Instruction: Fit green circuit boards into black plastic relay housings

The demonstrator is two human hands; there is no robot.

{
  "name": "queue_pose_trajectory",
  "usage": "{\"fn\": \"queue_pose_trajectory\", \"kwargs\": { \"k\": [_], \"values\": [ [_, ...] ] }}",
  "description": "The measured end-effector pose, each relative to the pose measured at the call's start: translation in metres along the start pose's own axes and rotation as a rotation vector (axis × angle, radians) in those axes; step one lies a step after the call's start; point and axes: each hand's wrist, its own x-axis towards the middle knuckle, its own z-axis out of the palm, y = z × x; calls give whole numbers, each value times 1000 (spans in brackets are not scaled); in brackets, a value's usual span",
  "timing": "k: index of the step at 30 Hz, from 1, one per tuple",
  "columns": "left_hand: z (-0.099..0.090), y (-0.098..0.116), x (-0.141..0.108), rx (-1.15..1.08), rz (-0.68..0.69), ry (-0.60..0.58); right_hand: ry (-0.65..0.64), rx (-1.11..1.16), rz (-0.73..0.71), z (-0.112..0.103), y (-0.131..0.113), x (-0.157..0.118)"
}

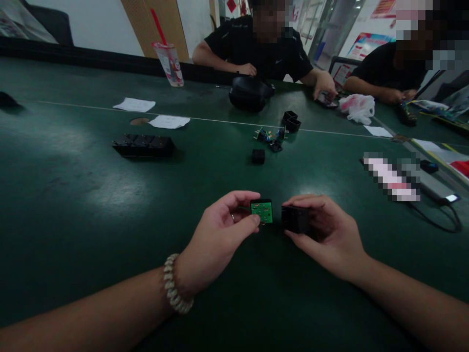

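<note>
My left hand (pixel 229 225), with a beaded bracelet at the wrist, pinches a small green circuit board (pixel 264 213) with a black edge between thumb and fingers. Just to its right, my right hand (pixel 326 230) grips a black box-shaped housing (pixel 294 218) by its sides. A narrow gap separates the board from the housing. Both are held near the middle of the green table (pixel 220 303). Beyond them sit a small black block (pixel 258 156), a cluster of small circuit parts (pixel 269 137) and black open casings (pixel 291 121).
A long black row of blocks (pixel 144 145) lies at the left, near white papers (pixel 169 121). Farther back are a cup with a red straw (pixel 170 66), a black pouch (pixel 251 93) and a plastic bag (pixel 358 107). Two people sit across; a cable (pixel 436 227) lies right.
</note>
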Motion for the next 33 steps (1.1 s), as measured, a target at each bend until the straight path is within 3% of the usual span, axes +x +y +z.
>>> {"fn": "queue_pose_trajectory", "kwargs": {
  "k": [8,33],
  "values": [
    [-2,-1,0,-2,-20,-14,-6,-110,-17,-3,-1,0],
    [0,1,-1,-14,-41,-2,10,-97,-25,-1,2,-1]
  ]
}}
